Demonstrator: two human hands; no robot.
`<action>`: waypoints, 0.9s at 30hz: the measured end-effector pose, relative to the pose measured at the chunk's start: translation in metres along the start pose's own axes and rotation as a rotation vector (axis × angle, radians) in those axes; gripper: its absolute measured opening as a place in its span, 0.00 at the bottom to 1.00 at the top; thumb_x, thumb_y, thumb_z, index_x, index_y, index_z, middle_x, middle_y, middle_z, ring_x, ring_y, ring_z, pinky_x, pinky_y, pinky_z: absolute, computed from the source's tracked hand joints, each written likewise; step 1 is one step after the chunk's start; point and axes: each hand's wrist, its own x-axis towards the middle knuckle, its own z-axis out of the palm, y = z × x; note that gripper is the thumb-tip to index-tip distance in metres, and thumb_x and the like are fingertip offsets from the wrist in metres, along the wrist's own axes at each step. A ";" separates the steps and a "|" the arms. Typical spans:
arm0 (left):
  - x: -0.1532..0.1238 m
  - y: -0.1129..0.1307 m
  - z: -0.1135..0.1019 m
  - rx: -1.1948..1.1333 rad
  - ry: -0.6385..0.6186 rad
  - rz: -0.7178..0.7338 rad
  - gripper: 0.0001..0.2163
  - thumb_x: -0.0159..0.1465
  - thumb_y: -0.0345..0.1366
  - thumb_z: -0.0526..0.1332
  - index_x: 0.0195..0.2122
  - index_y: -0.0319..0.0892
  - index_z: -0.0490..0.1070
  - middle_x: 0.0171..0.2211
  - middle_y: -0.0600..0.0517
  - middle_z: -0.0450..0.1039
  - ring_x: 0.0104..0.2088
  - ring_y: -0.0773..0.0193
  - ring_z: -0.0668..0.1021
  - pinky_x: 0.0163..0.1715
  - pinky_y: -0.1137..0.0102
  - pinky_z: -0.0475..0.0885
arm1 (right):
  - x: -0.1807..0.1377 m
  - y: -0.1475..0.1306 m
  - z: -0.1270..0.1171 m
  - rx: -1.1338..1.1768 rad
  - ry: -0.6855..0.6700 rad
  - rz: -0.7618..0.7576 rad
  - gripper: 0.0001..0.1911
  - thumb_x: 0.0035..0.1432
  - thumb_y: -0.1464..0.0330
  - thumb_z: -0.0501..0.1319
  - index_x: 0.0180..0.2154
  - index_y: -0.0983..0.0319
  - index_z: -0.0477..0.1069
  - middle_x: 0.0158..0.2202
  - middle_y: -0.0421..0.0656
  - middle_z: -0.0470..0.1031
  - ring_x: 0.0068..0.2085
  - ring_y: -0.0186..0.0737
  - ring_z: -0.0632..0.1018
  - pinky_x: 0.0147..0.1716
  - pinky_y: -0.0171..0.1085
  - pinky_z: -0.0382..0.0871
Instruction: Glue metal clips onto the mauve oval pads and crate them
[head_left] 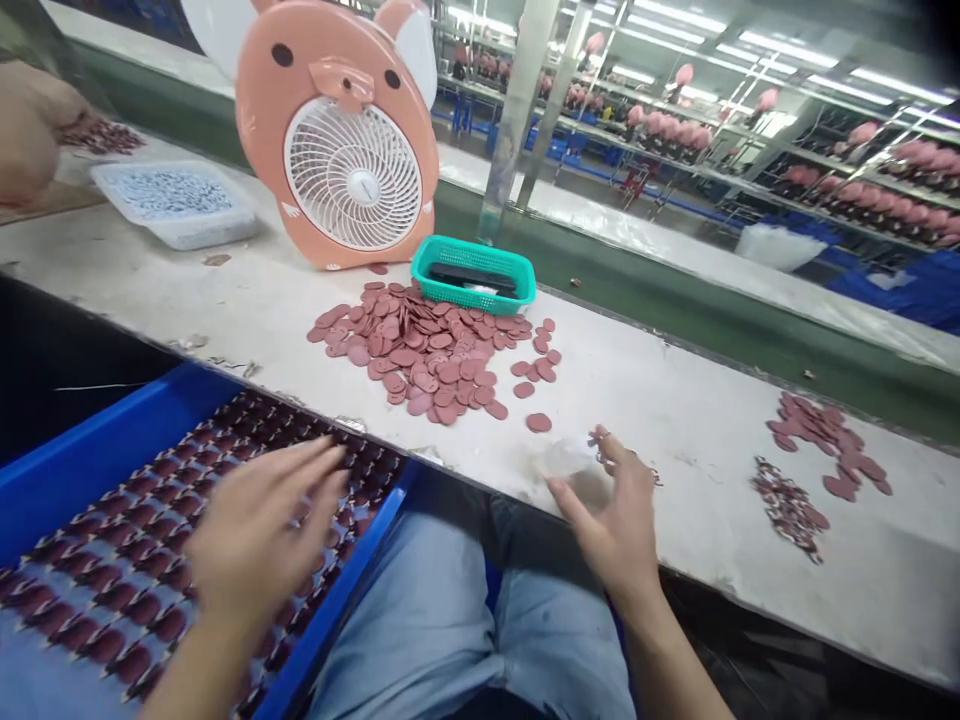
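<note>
My left hand point(262, 520), blurred by motion, is over the blue tray point(390, 515) with its fingers stretched out; I make out nothing in it. Rows of small dark red pieces with pale tips point(124, 600) fill that tray. At the table's front edge, my right hand point(619, 510) has thumb and forefinger apart around a whitish translucent object point(566, 457). Small brown bits point(598, 440) lie by the forefinger's tip; whether it touches them is unclear. A single oval reddish disc point(538, 422) lies just beyond, beside a large heap of similar discs point(427, 350).
Behind the heap stand a green basket point(532, 285) with dark items and a pink animal-shaped fan point(262, 130). Leftward are a white tub point(187, 235) and another person's hand point(26, 130). More discs point(817, 430) and small metallic parts point(787, 510) lie at right.
</note>
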 end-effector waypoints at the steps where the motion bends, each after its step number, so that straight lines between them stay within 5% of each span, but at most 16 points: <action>1: 0.009 0.018 0.020 0.026 -0.071 0.127 0.18 0.60 0.32 0.70 0.52 0.43 0.77 0.48 0.42 0.81 0.49 0.50 0.79 0.55 0.58 0.69 | 0.003 -0.002 0.002 0.001 -0.065 0.009 0.32 0.58 0.50 0.65 0.57 0.61 0.67 0.53 0.53 0.72 0.52 0.56 0.71 0.52 0.58 0.66; 6: 0.041 0.061 0.072 0.078 -0.411 0.245 0.32 0.61 0.50 0.68 0.62 0.37 0.70 0.65 0.34 0.67 0.61 0.35 0.69 0.62 0.44 0.54 | 0.007 -0.007 0.006 0.107 -0.127 0.022 0.17 0.62 0.55 0.63 0.44 0.61 0.73 0.39 0.48 0.76 0.42 0.51 0.73 0.44 0.51 0.67; 9: 0.031 0.059 0.073 -0.088 -0.397 0.243 0.26 0.60 0.46 0.70 0.58 0.45 0.75 0.61 0.39 0.72 0.60 0.41 0.71 0.64 0.49 0.49 | 0.001 -0.004 0.004 0.205 -0.106 0.038 0.16 0.60 0.57 0.66 0.45 0.60 0.74 0.40 0.47 0.76 0.43 0.51 0.73 0.46 0.51 0.67; 15: 0.003 0.064 0.075 -0.327 -0.248 0.045 0.11 0.63 0.32 0.67 0.42 0.59 0.83 0.43 0.52 0.84 0.47 0.54 0.78 0.54 0.57 0.64 | -0.015 -0.007 0.001 0.532 -0.074 0.103 0.15 0.63 0.60 0.63 0.49 0.57 0.69 0.49 0.48 0.75 0.50 0.50 0.75 0.51 0.50 0.68; 18: -0.001 0.087 0.069 -0.507 -0.195 -0.158 0.06 0.65 0.36 0.65 0.37 0.52 0.84 0.37 0.50 0.84 0.42 0.56 0.80 0.48 0.60 0.72 | -0.018 -0.023 0.002 0.749 -0.180 0.141 0.11 0.65 0.59 0.57 0.46 0.57 0.65 0.39 0.43 0.75 0.34 0.40 0.77 0.34 0.41 0.73; 20: -0.003 0.107 0.061 -0.609 -0.223 -0.309 0.09 0.69 0.37 0.61 0.41 0.47 0.83 0.35 0.48 0.84 0.38 0.58 0.82 0.40 0.63 0.77 | -0.018 -0.037 0.002 0.847 -0.283 0.162 0.11 0.61 0.60 0.62 0.41 0.57 0.65 0.34 0.40 0.74 0.28 0.36 0.74 0.28 0.37 0.71; 25: -0.007 0.144 0.037 -1.162 -0.322 -1.182 0.10 0.58 0.43 0.72 0.37 0.46 0.84 0.32 0.47 0.84 0.33 0.62 0.81 0.26 0.75 0.75 | -0.017 -0.062 0.002 1.023 -0.502 0.272 0.14 0.54 0.63 0.70 0.37 0.59 0.67 0.31 0.39 0.74 0.30 0.34 0.74 0.30 0.34 0.70; 27: -0.008 0.151 0.031 -1.267 -0.296 -1.363 0.12 0.52 0.45 0.76 0.35 0.46 0.85 0.32 0.48 0.83 0.33 0.62 0.80 0.26 0.76 0.74 | -0.018 -0.066 0.003 1.132 -0.569 0.397 0.16 0.52 0.63 0.71 0.36 0.59 0.65 0.28 0.36 0.73 0.27 0.31 0.72 0.27 0.31 0.67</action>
